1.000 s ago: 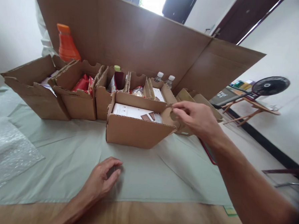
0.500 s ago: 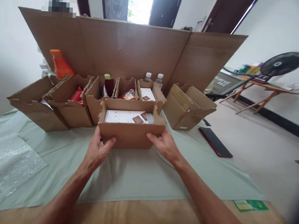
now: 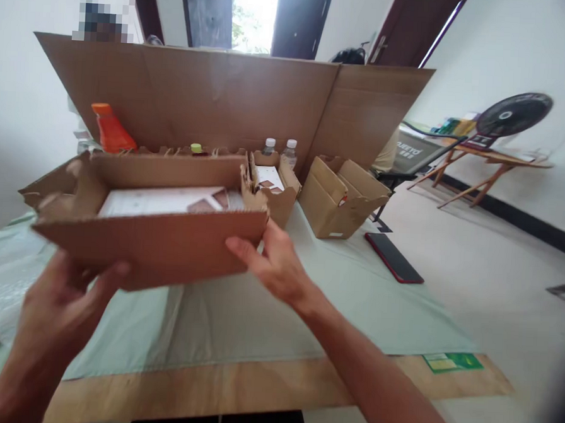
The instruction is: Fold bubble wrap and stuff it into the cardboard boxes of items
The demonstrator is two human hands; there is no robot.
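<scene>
Both hands hold an open cardboard box [image 3: 167, 249] above the left half of the counter [image 3: 236, 379], in front of the row of boxes; the step in hand looks to be shifting it, loaded, in a two-handed grip. The left hand [image 3: 64, 307] is curled at the lower left of the front wall, thumb forward and fingers reaching under; the right hand [image 3: 279, 265] grips the right end, thumb on the front wall. The box tilts, right end higher, and seems clear of the cloth [image 3: 239, 323], though blur at its left end makes that hard to swear to. Inside lies a white carton [image 3: 143, 199], so the next move calls for a steady hold at both ends and a level base. As for writing, little can be read: the carton's top bears only brown shapes and specks too soft to make out. A blank-looking white label [image 3: 335, 234] sits low on the boxes [image 3: 323, 201] towards the counter's right edge. Beyond that edge, the chair [image 3: 411, 152] carries pale capitals, partly legible, perhaps ending "JEETD". A green card [image 3: 454, 362] near the front right corner has print too small to read. The orange bottle [image 3: 113, 133] towards the back left corner shows no readable brand.
</scene>
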